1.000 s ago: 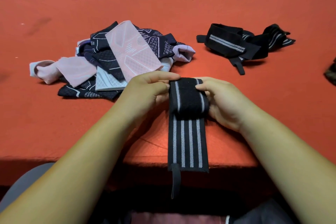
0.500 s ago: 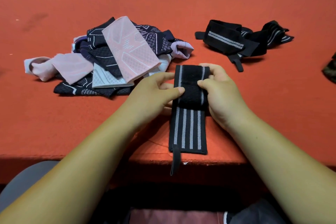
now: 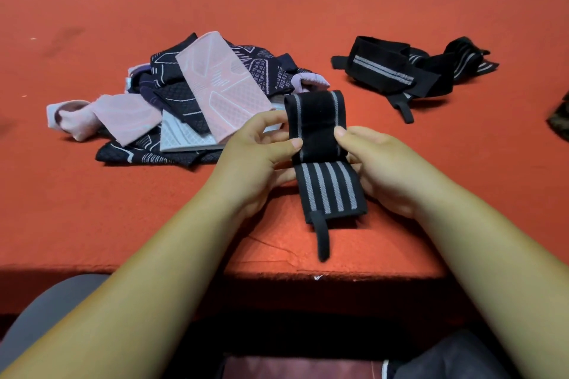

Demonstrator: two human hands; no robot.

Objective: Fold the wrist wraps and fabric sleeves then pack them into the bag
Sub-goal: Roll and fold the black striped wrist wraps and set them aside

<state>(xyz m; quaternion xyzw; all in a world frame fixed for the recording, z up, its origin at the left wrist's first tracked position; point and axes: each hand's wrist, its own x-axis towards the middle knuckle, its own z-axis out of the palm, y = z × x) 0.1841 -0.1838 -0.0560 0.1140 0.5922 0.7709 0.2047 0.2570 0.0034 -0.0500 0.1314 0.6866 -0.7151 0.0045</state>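
Fingers (image 3: 289,143) of my left hand (image 3: 255,160) and right hand (image 3: 385,163) pinch the folded wrist wrap (image 3: 315,129) from either side, equally near. Its long axis runs straight away from me. The unfolded length lies behind my fingers on the counter (image 3: 184,224), likely folded next.

Left hand (image 3: 255,157) and right hand (image 3: 378,163) pinched the side edges of a black wrist wrap (image 3: 329,188) with grey stripes, thumbs on top, near the front edge of the red table (image 3: 277,9). The wrap's far part was folded over on itself; the striped end lay flat, its thumb loop (image 3: 321,237) trailing toward the person. A pile of pink, white and navy sleeves (image 3: 215,92) lay just left; more black wraps (image 3: 400,71) lay apart, right.
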